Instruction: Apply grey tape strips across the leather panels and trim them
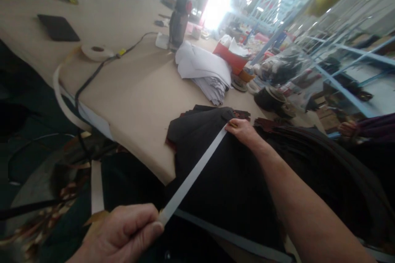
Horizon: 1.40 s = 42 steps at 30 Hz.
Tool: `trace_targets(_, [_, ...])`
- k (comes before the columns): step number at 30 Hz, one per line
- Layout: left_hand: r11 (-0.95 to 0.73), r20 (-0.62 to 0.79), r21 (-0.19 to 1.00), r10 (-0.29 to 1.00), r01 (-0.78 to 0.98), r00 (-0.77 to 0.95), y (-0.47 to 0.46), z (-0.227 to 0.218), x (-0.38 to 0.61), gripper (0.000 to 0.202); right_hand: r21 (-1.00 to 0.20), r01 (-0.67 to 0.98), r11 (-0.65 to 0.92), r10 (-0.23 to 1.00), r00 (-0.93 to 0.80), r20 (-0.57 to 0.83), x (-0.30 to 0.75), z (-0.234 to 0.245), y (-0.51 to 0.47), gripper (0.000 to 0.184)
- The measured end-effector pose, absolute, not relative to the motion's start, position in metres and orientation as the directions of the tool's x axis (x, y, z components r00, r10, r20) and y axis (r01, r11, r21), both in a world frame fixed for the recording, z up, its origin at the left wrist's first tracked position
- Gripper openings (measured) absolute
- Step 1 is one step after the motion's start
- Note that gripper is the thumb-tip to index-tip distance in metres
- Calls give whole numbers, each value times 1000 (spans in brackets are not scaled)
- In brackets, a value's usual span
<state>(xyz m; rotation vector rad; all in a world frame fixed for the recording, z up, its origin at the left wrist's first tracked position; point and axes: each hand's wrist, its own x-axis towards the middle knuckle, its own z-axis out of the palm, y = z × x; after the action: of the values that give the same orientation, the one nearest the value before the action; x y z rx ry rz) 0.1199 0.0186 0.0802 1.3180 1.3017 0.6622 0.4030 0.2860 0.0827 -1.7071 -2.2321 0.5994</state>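
Observation:
A straight white strip of tape [197, 168] is stretched taut on a slant between my two hands. My left hand [126, 226], at the lower left, pinches its near end between thumb and fingers. At the far end, my right hand [242, 129] grips the strip close to the upper edge of a stack of dark fabric pieces [228, 189]. The strip crosses over this fabric. Another light strip [228, 234] runs along the fabric's lower edge. Behind my left hand hangs a further length of pale strip [97, 185].
A roll of white tape [97, 52] and a black cable lie on the brown table [132, 98]. Beyond are a pile of white pieces [203, 68], a dark bottle [179, 20] and a red box [231, 55]. More dark fabric [314, 164] lies right, near another person's hand [347, 128].

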Motion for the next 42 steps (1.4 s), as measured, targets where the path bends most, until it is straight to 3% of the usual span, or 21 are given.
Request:
trace_targets(7, [340,-401,895,897,288,186,9,64,125,55,-446,867,221,963,-266,-39,407,83,284,26])
trace_targets(14, [527,-563,813,821,248,101,14,58,127,49,-415,888,200,970,-240,-46,404,89,281,25])
trace_targets(20, [576,-578,815,805,59,131,13,40,131,42,-385,904,186,976,-217,-37,405,90,281,25])
trace_targets(42, [588,-589,807,800,42,112,28,2,136,45,-440,889,128,985,-166,-49,410,89,277,21])
